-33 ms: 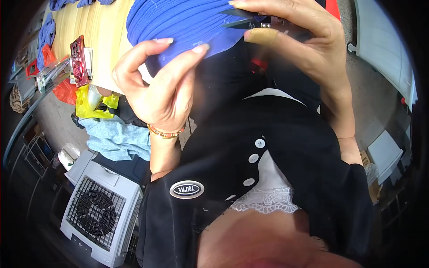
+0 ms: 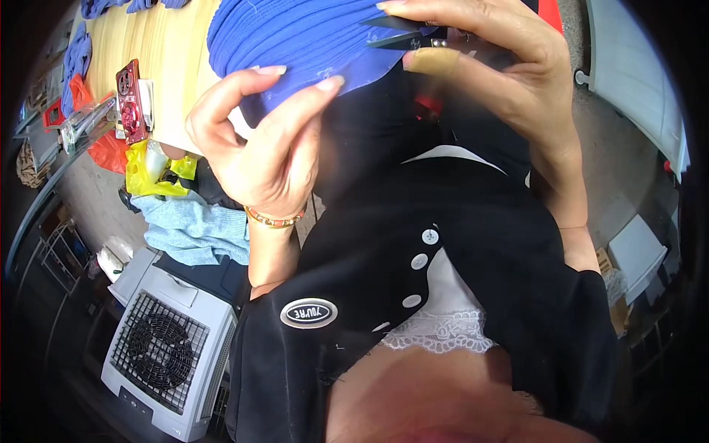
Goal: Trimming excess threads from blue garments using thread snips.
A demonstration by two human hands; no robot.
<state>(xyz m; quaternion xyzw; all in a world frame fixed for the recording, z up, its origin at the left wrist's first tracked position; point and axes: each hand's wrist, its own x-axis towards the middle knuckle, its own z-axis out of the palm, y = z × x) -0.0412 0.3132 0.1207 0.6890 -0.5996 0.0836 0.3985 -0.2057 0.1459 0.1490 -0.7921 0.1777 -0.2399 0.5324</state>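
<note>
Nothing has moved since the earlier frame: both hands sit where they were. The left hand (image 2: pixel 266 148) pinches the lower edge of the blue ribbed fabric (image 2: pixel 295 37) between thumb and forefinger, its other fingers curled loosely. The right hand (image 2: pixel 495 66) is closed around small dark thread snips (image 2: pixel 406 37). Their long axis lies nearly level, with the blades pointing left toward the left hand and resting on the fabric's edge.

That fabric is a soft, closely ridged knit whose curved rim runs between the two hands. A beaded bracelet (image 2: pixel 275 218) circles the left wrist. Below the hands hangs a black buttoned garment (image 2: pixel 458 251) over white lace trim (image 2: pixel 439 336).

Left of the hands, a yellow desk (image 2: pixel 166 66) carries a red phone (image 2: pixel 129 100). Below it stands a white grilled fan unit (image 2: pixel 166 354), leaving little room on that side.
</note>
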